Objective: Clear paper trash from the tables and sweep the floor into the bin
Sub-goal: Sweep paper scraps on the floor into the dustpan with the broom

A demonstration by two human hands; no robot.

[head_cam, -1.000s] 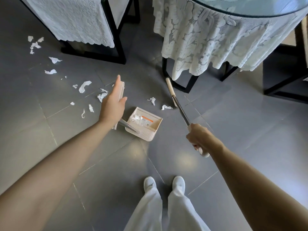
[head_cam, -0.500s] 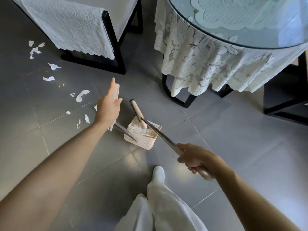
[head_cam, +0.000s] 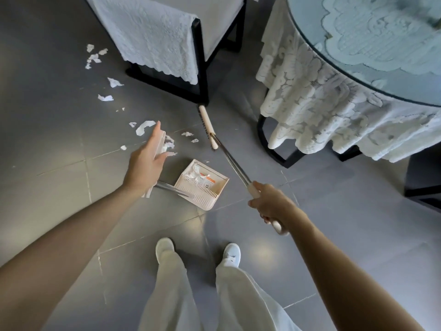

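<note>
A cream dustpan (head_cam: 202,185) sits on the grey floor in front of my feet, with white paper and an orange-marked scrap inside. My left hand (head_cam: 145,163) holds the top of its long handle (head_cam: 158,149), index finger stretched along it. My right hand (head_cam: 269,204) grips the broom's handle; the metal shaft (head_cam: 231,158) runs up-left to the cream broom head (head_cam: 207,126), which lies on the floor beyond the pan. Torn white paper scraps (head_cam: 144,126) lie scattered to the left and two small scraps (head_cam: 188,134) lie just left of the broom head.
A black-framed chair (head_cam: 202,68) draped with a white lace cover stands at the top centre. A round glass-topped table (head_cam: 381,44) with a hanging lace cloth fills the upper right; its black base (head_cam: 274,151) is close to the broom. More scraps (head_cam: 94,56) lie far left.
The broom head has left the dustpan and swung out to the floor beyond it, near the chair leg. My feet now stand side by side. My left hand stays on the dustpan handle.
</note>
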